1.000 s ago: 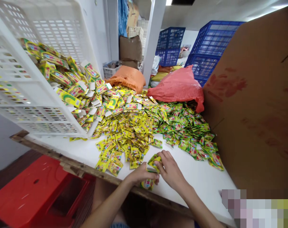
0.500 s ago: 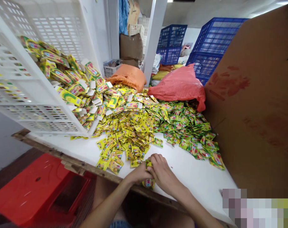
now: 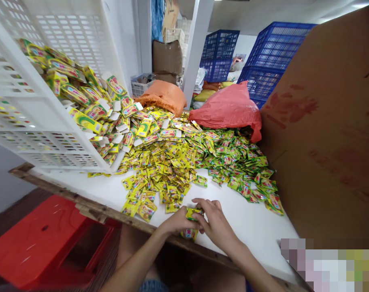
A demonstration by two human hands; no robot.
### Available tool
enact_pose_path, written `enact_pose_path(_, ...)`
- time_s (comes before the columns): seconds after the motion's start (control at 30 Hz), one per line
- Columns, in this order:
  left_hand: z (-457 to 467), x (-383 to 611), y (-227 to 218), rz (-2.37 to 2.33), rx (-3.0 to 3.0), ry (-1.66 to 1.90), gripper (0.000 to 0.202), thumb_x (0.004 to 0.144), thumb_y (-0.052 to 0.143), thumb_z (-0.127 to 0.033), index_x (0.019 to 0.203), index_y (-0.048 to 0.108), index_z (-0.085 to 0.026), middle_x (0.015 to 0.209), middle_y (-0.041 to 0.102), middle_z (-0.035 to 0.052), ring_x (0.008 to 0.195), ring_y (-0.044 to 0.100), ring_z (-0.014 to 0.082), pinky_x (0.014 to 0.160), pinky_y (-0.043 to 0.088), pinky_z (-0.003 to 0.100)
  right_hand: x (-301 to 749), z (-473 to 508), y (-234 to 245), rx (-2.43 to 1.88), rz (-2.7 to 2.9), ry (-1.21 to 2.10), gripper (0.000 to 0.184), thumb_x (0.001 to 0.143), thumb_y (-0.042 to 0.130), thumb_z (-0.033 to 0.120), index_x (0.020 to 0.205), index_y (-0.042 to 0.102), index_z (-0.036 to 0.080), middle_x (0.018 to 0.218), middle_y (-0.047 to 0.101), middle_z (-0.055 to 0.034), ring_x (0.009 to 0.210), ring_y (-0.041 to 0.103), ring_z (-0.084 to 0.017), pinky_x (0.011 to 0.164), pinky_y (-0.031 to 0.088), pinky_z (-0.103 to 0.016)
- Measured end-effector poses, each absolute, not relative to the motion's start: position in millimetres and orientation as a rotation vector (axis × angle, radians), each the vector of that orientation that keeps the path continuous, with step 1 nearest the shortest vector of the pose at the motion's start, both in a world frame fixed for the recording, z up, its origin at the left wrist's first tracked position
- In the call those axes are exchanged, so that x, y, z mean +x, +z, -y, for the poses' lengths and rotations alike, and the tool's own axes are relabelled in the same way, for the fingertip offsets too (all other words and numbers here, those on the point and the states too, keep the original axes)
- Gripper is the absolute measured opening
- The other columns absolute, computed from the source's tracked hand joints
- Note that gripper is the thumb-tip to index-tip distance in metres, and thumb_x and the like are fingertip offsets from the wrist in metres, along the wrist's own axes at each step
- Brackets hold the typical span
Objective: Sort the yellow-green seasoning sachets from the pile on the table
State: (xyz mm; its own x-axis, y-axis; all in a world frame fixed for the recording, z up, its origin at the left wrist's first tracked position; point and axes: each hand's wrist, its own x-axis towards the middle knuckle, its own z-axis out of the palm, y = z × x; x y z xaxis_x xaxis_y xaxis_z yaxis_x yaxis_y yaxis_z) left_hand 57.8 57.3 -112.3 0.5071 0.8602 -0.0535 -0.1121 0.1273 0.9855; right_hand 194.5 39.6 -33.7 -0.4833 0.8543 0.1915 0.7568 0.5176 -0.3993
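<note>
Yellow-green pack point(image 3: 194, 213), lower centre: visible part lies crosswise; I can't read its full long axis remotely. It sits between the hands: left hand point(image 3: 178, 221) wrapped round it, right hand point(image 3: 214, 218) curled at its right, grip unclear. Above, yellow sachets point(image 3: 164, 172); upper right, green sachets point(image 3: 233, 158). Carton point(image 3: 321, 134) walls off frame right.

Bare arms point(image 3: 135, 259), blue lap
The left hand point(image 3: 180, 221) and right hand point(image 3: 213, 219) are bare, forearms narrowing towards the wrists. Faded blue, denim-like cloth point(image 3: 154, 286) covers the lap, a bare leg point(image 3: 128, 249) beside it.
</note>
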Motion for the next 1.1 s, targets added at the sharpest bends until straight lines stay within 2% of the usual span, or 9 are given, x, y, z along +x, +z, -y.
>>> enact_pose_path(0.1, -57, 59, -103, -0.742, 1.227, 0.801, 0.013, 0.055, 0.067, -0.014, 0.068, 0.066, -0.013, 0.063, 0.064, 0.0006, 0.067, 0.057, 0.0153, 0.064, 0.046, 0.024, 196, -39, -37, -1.402, 2.332, 0.263, 0.008, 0.085, 0.05, 0.026, 0.089, 0.055, 0.022, 0.083, 0.058, -0.0037, 0.079, 0.05, -0.019, 0.071, 0.033, -0.034)
enact_pose_path(0.23, -57, 59, -101, -0.758, 1.209, 0.856, 0.018, 0.054, 0.064, -0.01, 0.072, 0.066, -0.013, 0.067, 0.065, 0.0002, 0.066, 0.057, 0.0143, 0.064, 0.045, 0.023, 189, -36, -42, -1.456, 2.281, 0.068, 0.006, 0.083, 0.051, 0.025, 0.082, 0.057, 0.022, 0.089, 0.054, -0.0061, 0.085, 0.047, -0.022, 0.07, 0.034, -0.034)
enact_pose_path(0.4, -58, 60, -109, -0.75, 1.206, 0.834, 0.016, 0.052, 0.066, -0.01, 0.068, 0.066, -0.012, 0.066, 0.063, -0.0008, 0.063, 0.054, 0.0124, 0.061, 0.043, 0.021, 190, -37, -44, -1.439, 2.257, 0.113, 0.005, 0.081, 0.054, 0.026, 0.081, 0.057, 0.023, 0.093, 0.051, -0.0065, 0.088, 0.044, -0.023, 0.071, 0.035, -0.035)
enact_pose_path(0.6, -62, 60, -113, -0.743, 1.22, 0.84, 0.018, 0.052, 0.065, -0.006, 0.069, 0.065, -0.013, 0.064, 0.061, -0.0029, 0.062, 0.052, 0.0107, 0.06, 0.041, 0.02, 187, -43, -44, -1.429, 2.348, 0.015, 0.007, 0.083, 0.052, 0.024, 0.078, 0.054, 0.02, 0.089, 0.054, -0.0059, 0.088, 0.044, -0.022, 0.075, 0.032, -0.037)
enact_pose_path(0.73, -61, 61, -113, -0.741, 1.213, 0.837, 0.018, 0.053, 0.068, -0.01, 0.071, 0.065, -0.013, 0.065, 0.062, -0.0016, 0.062, 0.053, 0.0118, 0.059, 0.042, 0.021, 191, -38, -48, -1.396, 2.289, 0.082, 0.006, 0.083, 0.05, 0.023, 0.079, 0.053, 0.02, 0.096, 0.053, -0.0062, 0.094, 0.042, -0.023, 0.078, 0.033, -0.037)
enact_pose_path(0.93, -55, 59, -106, -0.648, 1.163, 0.761, 0.019, 0.057, 0.071, -0.023, 0.07, 0.064, -0.011, 0.069, 0.065, 0.0027, 0.066, 0.058, 0.0145, 0.067, 0.046, 0.026, 204, -46, -42, -1.378, 2.35, 0.272, 0.006, 0.076, 0.059, 0.026, 0.081, 0.057, 0.023, 0.1, 0.054, -0.0049, 0.098, 0.043, -0.023, 0.078, 0.034, -0.036)
enact_pose_path(1.1, -56, 61, -99, -0.69, 1.265, 0.805, 0.021, 0.056, 0.071, -0.026, 0.071, 0.065, -0.012, 0.068, 0.065, 0.003, 0.073, 0.059, 0.0176, 0.074, 0.046, 0.029, 197, -54, -35, -1.388, 2.402, 0.152, 0.007, 0.073, 0.062, 0.02, 0.076, 0.057, 0.02, 0.094, 0.056, -0.005, 0.097, 0.043, -0.022, 0.084, 0.029, -0.038)
